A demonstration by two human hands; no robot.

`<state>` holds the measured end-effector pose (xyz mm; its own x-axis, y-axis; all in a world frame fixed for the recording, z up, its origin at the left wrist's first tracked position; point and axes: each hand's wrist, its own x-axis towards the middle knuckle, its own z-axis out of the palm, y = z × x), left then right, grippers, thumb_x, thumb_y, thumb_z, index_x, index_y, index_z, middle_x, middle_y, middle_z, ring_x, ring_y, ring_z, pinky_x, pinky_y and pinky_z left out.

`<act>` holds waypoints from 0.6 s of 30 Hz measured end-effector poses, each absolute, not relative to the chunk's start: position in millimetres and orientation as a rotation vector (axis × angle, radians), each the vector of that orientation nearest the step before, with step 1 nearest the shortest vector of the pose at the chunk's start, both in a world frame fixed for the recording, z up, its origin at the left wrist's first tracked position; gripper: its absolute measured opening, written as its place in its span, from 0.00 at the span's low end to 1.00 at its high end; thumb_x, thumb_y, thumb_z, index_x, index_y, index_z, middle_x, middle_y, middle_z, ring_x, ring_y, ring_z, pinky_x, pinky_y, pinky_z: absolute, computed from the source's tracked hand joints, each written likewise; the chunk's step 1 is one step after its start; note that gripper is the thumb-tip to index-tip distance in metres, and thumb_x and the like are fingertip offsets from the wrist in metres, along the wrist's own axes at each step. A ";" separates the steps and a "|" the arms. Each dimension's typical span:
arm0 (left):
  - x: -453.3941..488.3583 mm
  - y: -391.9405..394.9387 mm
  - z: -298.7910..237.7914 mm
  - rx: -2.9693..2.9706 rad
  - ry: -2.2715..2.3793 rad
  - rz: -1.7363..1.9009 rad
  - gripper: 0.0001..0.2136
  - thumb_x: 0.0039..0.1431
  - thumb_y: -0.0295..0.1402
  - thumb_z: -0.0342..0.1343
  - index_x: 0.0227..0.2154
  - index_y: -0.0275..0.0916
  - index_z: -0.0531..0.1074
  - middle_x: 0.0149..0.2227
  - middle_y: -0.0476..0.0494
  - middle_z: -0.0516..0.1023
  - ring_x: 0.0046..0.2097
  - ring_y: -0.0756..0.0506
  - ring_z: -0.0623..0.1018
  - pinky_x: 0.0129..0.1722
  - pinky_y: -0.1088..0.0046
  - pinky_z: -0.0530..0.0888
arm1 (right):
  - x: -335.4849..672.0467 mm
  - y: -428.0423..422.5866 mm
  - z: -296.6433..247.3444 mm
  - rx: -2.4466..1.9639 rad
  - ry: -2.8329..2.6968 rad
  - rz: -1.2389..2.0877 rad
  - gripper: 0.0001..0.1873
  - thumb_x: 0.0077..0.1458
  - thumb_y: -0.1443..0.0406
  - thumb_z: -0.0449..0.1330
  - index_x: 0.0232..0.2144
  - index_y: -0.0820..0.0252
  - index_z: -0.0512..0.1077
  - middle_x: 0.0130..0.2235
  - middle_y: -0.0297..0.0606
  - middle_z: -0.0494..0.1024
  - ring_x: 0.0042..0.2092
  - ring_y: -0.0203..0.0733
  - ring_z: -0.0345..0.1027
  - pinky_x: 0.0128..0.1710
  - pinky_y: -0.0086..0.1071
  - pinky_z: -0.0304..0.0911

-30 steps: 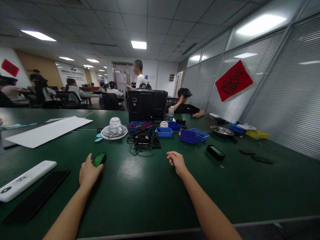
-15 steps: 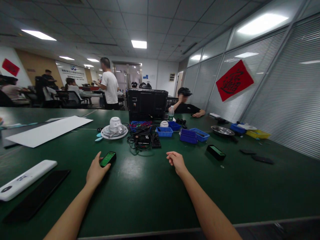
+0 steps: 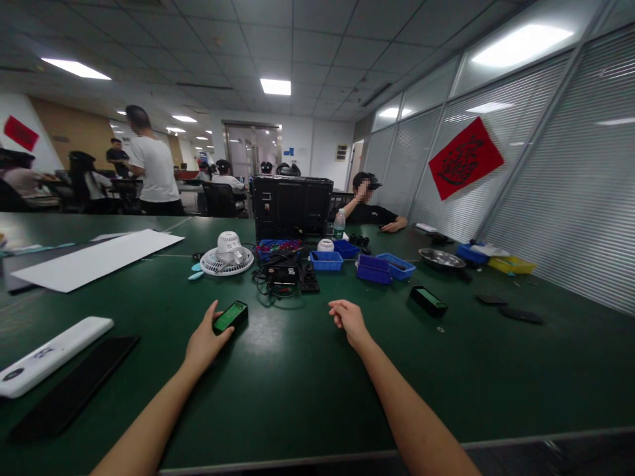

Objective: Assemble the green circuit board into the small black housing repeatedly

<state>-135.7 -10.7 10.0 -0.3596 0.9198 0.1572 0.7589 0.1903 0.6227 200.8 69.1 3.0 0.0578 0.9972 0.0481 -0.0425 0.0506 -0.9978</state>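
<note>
My left hand (image 3: 205, 342) rests on the dark green table (image 3: 297, 383) with its fingers closed round the near end of a small black module with a green face (image 3: 231, 317). About two hand-widths to the right, my right hand (image 3: 348, 318) lies on the table with its fingers curled loosely and nothing in them. A second black module with a green face (image 3: 428, 301) lies further right, out of reach of both hands.
Behind the hands are a tangle of black cables and parts (image 3: 284, 276), a white fan (image 3: 226, 256), blue bins (image 3: 381, 269), a black computer case (image 3: 292, 206) and a metal bowl (image 3: 441, 259). A white bar (image 3: 49, 355) and black slab (image 3: 72, 394) lie left. People sit and stand beyond.
My left hand has slid the green-faced module to the right and slightly forward, toward the table's middle. My right hand has stayed put. A person in white walked left in the background.
</note>
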 end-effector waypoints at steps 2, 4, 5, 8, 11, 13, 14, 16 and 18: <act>-129.8 -10.5 7.0 1.635 2.165 0.904 0.37 0.49 0.42 0.52 0.60 0.41 0.43 0.53 0.42 0.67 0.45 0.41 0.73 0.40 0.69 0.68 | 200.7 68.5 4.4 -1.168 -1.154 1.154 0.11 0.38 0.67 0.52 0.26 0.65 0.70 0.21 0.32 0.70 0.16 0.26 0.54 0.13 0.21 0.46; -122.9 -10.9 4.5 1.675 2.096 0.888 0.37 0.49 0.42 0.51 0.60 0.41 0.41 0.54 0.42 0.66 0.48 0.40 0.71 0.44 0.68 0.67 | 200.4 68.7 4.3 -1.177 -1.152 1.157 0.11 0.38 0.67 0.52 0.26 0.65 0.70 0.20 0.32 0.70 0.16 0.26 0.53 0.13 0.21 0.45; -118.7 -11.4 3.6 1.695 2.060 0.881 0.38 0.49 0.42 0.51 0.61 0.40 0.41 0.55 0.43 0.65 0.50 0.40 0.70 0.46 0.67 0.66 | 200.2 69.1 3.7 -1.176 -1.153 1.158 0.11 0.38 0.67 0.52 0.26 0.65 0.70 0.20 0.32 0.70 0.16 0.26 0.53 0.13 0.21 0.45; -102.7 -13.8 1.9 1.751 1.948 0.865 0.38 0.50 0.41 0.50 0.61 0.37 0.41 0.57 0.41 0.62 0.54 0.40 0.66 0.50 0.67 0.63 | 199.3 70.4 1.0 -1.165 -1.167 1.160 0.11 0.38 0.66 0.52 0.26 0.65 0.70 0.20 0.32 0.70 0.16 0.26 0.54 0.13 0.21 0.45; -82.1 -16.3 0.3 1.808 1.859 0.884 0.37 0.50 0.41 0.50 0.60 0.34 0.43 0.58 0.40 0.60 0.57 0.41 0.63 0.52 0.68 0.61 | 198.3 70.7 -1.0 -1.162 -1.185 1.157 0.11 0.38 0.66 0.52 0.26 0.65 0.70 0.20 0.32 0.70 0.16 0.27 0.54 0.13 0.21 0.46; -66.9 -16.8 -0.8 1.805 1.842 0.902 0.35 0.50 0.41 0.49 0.60 0.33 0.46 0.58 0.38 0.59 0.58 0.41 0.61 0.54 0.67 0.60 | 197.9 70.7 -1.5 -1.159 -1.193 1.152 0.11 0.38 0.66 0.52 0.26 0.65 0.70 0.20 0.32 0.70 0.16 0.26 0.54 0.13 0.21 0.45; -59.2 -16.4 -1.1 1.792 1.847 0.908 0.35 0.50 0.41 0.49 0.59 0.33 0.47 0.59 0.37 0.58 0.58 0.41 0.61 0.54 0.67 0.59 | 197.9 70.8 -1.6 -1.158 -1.195 1.151 0.11 0.38 0.67 0.52 0.26 0.65 0.70 0.20 0.31 0.70 0.16 0.26 0.54 0.12 0.21 0.45; -43.5 -14.5 -1.1 1.770 1.842 0.925 0.35 0.50 0.40 0.50 0.59 0.32 0.48 0.59 0.36 0.57 0.58 0.40 0.60 0.55 0.66 0.58 | 198.0 71.0 -1.3 -1.165 -1.193 1.152 0.11 0.38 0.67 0.52 0.26 0.65 0.70 0.20 0.31 0.70 0.16 0.26 0.54 0.12 0.21 0.45; -27.3 -10.8 -0.3 1.748 1.825 0.927 0.34 0.50 0.38 0.50 0.59 0.33 0.48 0.59 0.36 0.58 0.58 0.41 0.61 0.54 0.67 0.58 | 198.1 71.2 -0.7 -1.175 -1.197 1.156 0.11 0.38 0.67 0.51 0.26 0.65 0.69 0.20 0.31 0.70 0.16 0.26 0.54 0.12 0.21 0.46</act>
<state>-27.3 -10.8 -0.3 -0.0986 0.9866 0.1302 0.6872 -0.0271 0.7260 198.1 71.2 -0.7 0.0330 0.9982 0.0504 -0.0153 0.0509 -0.9986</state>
